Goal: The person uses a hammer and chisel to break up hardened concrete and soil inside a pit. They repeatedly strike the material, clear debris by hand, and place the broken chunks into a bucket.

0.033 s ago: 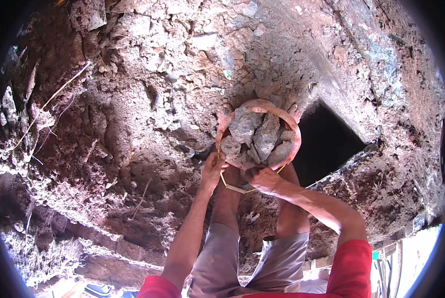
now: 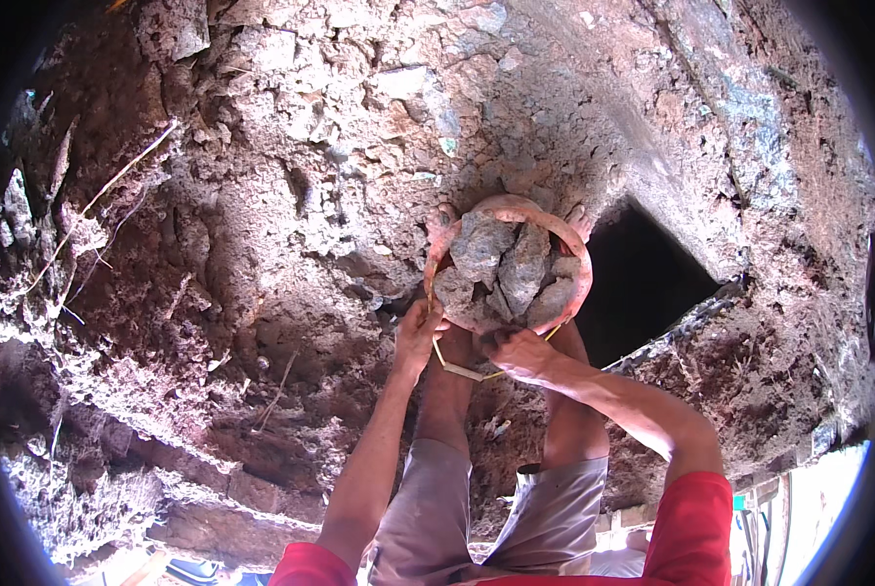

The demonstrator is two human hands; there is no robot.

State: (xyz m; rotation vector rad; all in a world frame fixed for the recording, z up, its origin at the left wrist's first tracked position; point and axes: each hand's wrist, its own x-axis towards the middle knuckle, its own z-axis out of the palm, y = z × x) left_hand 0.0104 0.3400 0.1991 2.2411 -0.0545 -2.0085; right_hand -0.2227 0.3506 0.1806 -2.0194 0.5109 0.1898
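Observation:
A round reddish bucket (image 2: 576,278) stands between my bare feet, filled with grey, clod-like lumps (image 2: 521,269). Its thin yellow wire handle, with a pale grip (image 2: 464,372), hangs down on the side towards me. My left hand (image 2: 419,334) is closed at the bucket's left edge, where the wire meets the rim. Just below the near rim, my right hand (image 2: 519,354) is curled, its back turned up and the wire running beneath it. Its fingertips are in shadow, so what they grip is hidden.
A dark square-edged hole (image 2: 647,283) opens directly right of the bucket. Rough, lumpy earth (image 2: 340,176) surrounds my feet. Thin dry stalks (image 2: 115,181) stick out at the left. A broken earth ledge (image 2: 232,493) runs along the lower left.
My right hand has shifted very slightly at the near rim. The bucket, the lumps and my left hand look the same.

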